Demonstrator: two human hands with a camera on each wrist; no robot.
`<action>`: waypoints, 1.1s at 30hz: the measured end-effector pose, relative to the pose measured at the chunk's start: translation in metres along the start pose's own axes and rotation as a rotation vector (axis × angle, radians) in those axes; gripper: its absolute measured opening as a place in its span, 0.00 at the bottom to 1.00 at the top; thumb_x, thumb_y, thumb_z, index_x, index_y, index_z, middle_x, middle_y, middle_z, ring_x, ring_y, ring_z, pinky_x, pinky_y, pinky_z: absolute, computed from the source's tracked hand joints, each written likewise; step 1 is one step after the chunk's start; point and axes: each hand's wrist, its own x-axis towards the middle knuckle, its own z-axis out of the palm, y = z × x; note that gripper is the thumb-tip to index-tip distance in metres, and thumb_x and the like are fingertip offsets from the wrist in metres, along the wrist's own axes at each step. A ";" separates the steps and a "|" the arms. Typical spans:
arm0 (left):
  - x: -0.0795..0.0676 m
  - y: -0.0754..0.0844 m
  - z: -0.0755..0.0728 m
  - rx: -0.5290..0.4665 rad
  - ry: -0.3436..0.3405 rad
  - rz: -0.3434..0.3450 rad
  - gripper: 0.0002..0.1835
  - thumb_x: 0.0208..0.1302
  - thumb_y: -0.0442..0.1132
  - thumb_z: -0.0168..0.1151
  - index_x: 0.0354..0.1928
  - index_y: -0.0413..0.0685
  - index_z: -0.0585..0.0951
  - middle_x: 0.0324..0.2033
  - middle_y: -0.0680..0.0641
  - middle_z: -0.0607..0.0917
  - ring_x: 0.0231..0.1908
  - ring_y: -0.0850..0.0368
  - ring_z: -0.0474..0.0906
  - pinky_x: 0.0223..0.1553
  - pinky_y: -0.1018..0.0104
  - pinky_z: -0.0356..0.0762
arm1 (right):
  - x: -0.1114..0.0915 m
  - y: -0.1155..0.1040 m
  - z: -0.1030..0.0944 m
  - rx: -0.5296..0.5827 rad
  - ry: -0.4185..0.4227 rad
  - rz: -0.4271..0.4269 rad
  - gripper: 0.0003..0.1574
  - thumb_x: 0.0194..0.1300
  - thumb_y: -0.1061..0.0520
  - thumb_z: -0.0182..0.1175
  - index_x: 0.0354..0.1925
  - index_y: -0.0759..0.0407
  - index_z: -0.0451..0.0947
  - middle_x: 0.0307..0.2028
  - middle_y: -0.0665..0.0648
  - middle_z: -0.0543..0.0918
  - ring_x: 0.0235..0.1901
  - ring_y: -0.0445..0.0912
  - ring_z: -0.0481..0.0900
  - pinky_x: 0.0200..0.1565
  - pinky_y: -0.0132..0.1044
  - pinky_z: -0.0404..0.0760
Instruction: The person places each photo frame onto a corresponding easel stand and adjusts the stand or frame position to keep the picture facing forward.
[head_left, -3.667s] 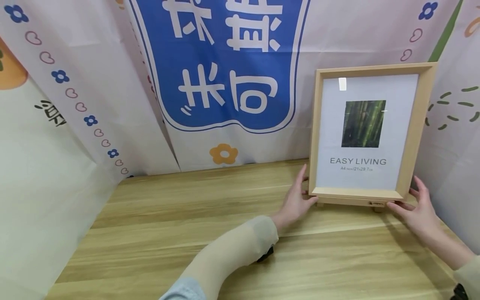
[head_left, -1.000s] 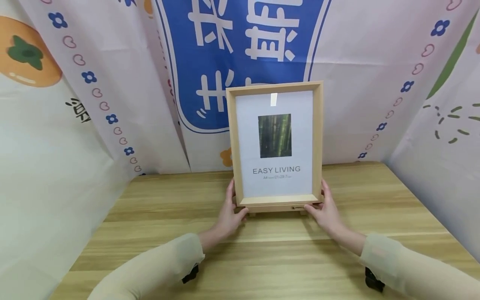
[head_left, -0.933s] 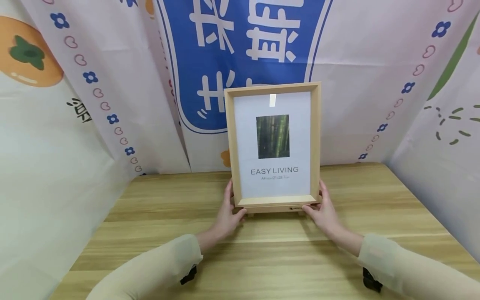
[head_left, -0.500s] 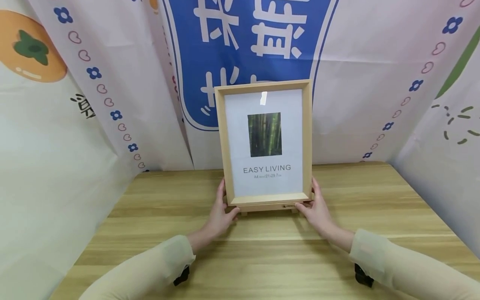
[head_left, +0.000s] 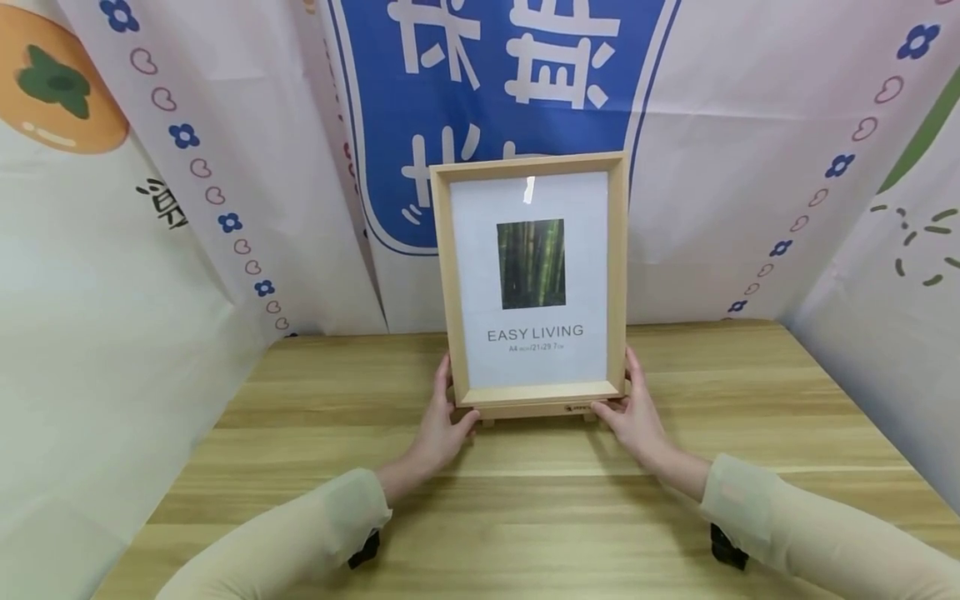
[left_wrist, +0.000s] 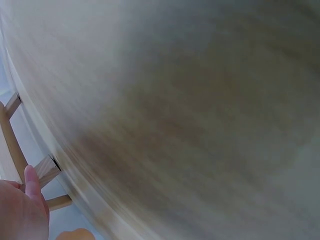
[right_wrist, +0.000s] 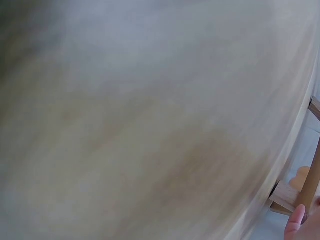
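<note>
A light wooden picture frame [head_left: 532, 279] stands tilted slightly back near the middle of the table in the head view. It carries a bamboo picture and the words EASY LIVING. Below it shows the ledge of a small wooden tabletop easel [head_left: 525, 412], mostly hidden behind the frame. My left hand [head_left: 438, 429] holds the ledge's left end, thumb in front, fingers up along the frame's side. At the right end, my right hand [head_left: 637, 427] grips the same way. The left wrist view shows the easel's leg [left_wrist: 48, 169] beside my thumb; the right wrist view shows another leg [right_wrist: 286, 194].
The wood-grain table [head_left: 480, 533] spreads out in front and to both sides. Behind it hangs a white printed cloth [head_left: 697, 250] with a blue sign, and similar cloths enclose the left and right sides.
Since the oldest frame, both hands have moved the easel and picture frame left, from the right end to the table's middle. Over the last half second they are nearly still.
</note>
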 end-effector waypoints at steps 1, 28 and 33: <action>0.000 0.000 0.000 0.002 0.000 -0.002 0.57 0.53 0.22 0.58 0.65 0.81 0.36 0.62 0.43 0.56 0.35 0.41 0.76 0.24 0.54 0.80 | 0.000 0.000 0.000 0.002 0.000 0.004 0.67 0.50 0.74 0.60 0.69 0.36 0.30 0.60 0.71 0.53 0.45 0.68 0.71 0.41 0.38 0.78; -0.004 -0.003 -0.021 0.063 -0.003 -0.011 0.58 0.50 0.21 0.60 0.66 0.79 0.37 0.64 0.38 0.53 0.48 0.37 0.69 0.32 0.62 0.80 | -0.006 0.002 -0.029 -0.041 -0.080 0.026 0.68 0.51 0.68 0.63 0.68 0.33 0.28 0.62 0.70 0.52 0.49 0.66 0.69 0.42 0.40 0.78; -0.008 0.001 -0.049 0.085 -0.001 0.043 0.58 0.47 0.21 0.62 0.68 0.70 0.39 0.62 0.35 0.55 0.46 0.37 0.72 0.36 0.65 0.79 | -0.012 -0.006 -0.051 -0.036 -0.072 0.002 0.68 0.49 0.70 0.63 0.68 0.37 0.28 0.62 0.71 0.51 0.48 0.67 0.69 0.41 0.36 0.78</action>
